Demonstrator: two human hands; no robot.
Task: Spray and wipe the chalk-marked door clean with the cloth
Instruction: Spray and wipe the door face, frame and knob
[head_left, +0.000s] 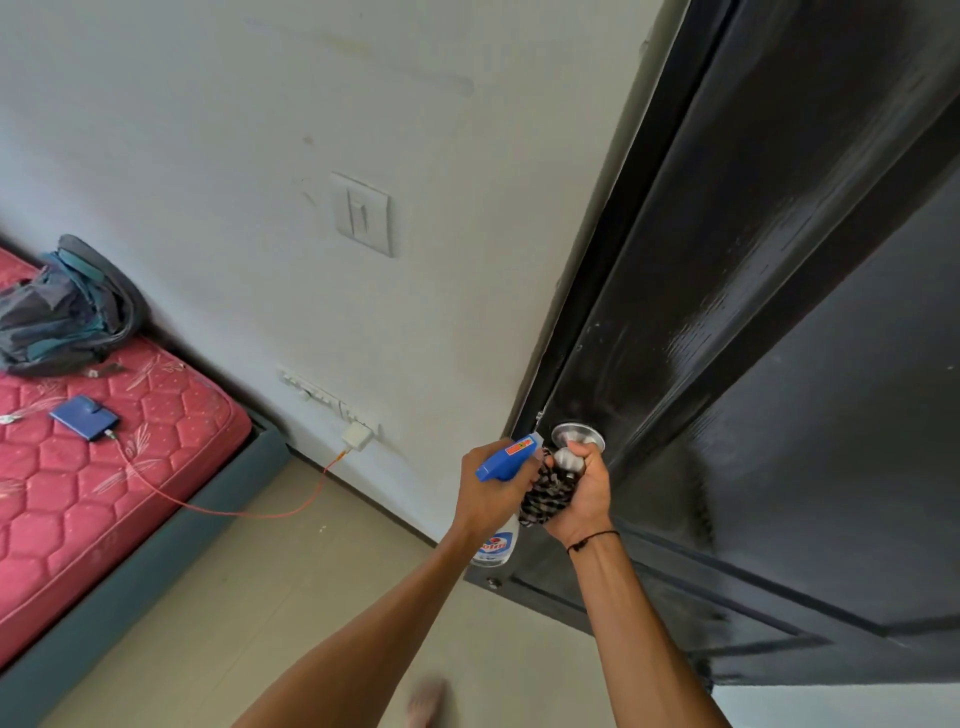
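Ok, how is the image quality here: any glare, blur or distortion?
Head view: wide-angle lens bends the door and wall lines; daylight glare streaks the glossy door; the foot at the bottom edge is motion-blurred; left hand with spray bottle and right hand with cloth on the knob are fairly sharp.

The dark glossy door stood with pale smears down its panel, the checked cloth was bunched against its round metal knob, and just left of it the blue-triggered spray bottle hung upright, its clear body below.
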